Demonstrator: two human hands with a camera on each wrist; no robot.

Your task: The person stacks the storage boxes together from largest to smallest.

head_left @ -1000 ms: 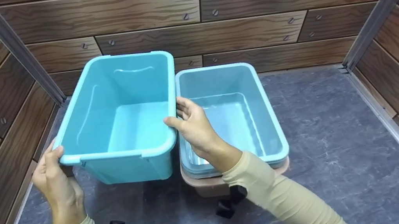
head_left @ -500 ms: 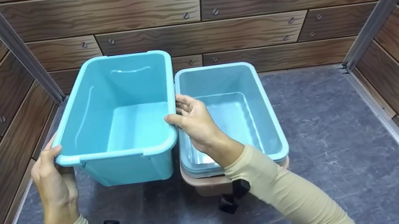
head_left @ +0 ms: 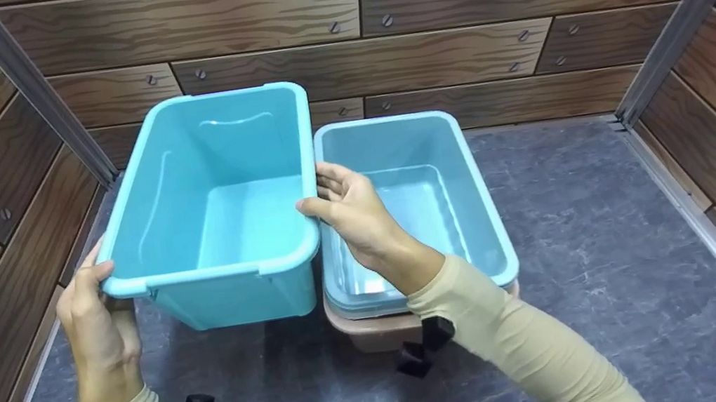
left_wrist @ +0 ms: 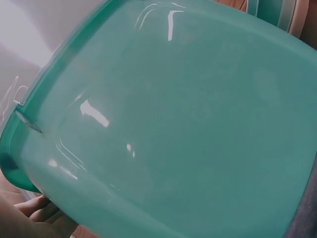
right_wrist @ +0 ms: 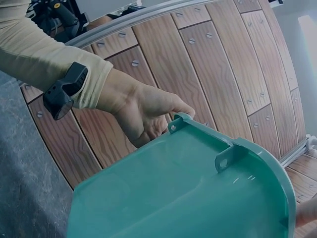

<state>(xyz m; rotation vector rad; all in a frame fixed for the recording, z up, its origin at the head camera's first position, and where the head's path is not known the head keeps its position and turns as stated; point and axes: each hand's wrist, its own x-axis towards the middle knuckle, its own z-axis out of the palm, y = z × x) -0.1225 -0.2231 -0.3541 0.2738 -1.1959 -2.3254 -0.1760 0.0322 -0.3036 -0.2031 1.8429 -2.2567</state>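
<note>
Both hands hold a bright turquoise plastic storage bin (head_left: 237, 297) by its rim, its inside bare. My left hand (head_left: 95, 318) grips the near left corner, thumb over the rim and fingers beneath. On the right side, near the front corner, my right hand (head_left: 360, 215) pinches the rim with the thumb on top. The left wrist view is mostly filled by the bin's outer wall (left_wrist: 173, 124). In the right wrist view the right hand (right_wrist: 143, 111) holds the rim beside two small tabs with holes. Next to the bin stand nested paler blue bins (head_left: 493, 223).
A pinkish-beige bin (head_left: 378, 336) sits under the blue ones, its rim showing at the front. The dark grey marbled floor (head_left: 593, 251) extends right and forward. Wood-patterned walls (head_left: 283, 77) with metal corner posts (head_left: 684, 10) enclose the space on three sides.
The turquoise bin has stayed almost in place, shifting only slightly within the last second. The left forearm has moved a little left, the right forearm a little right; both grips are kept.
</note>
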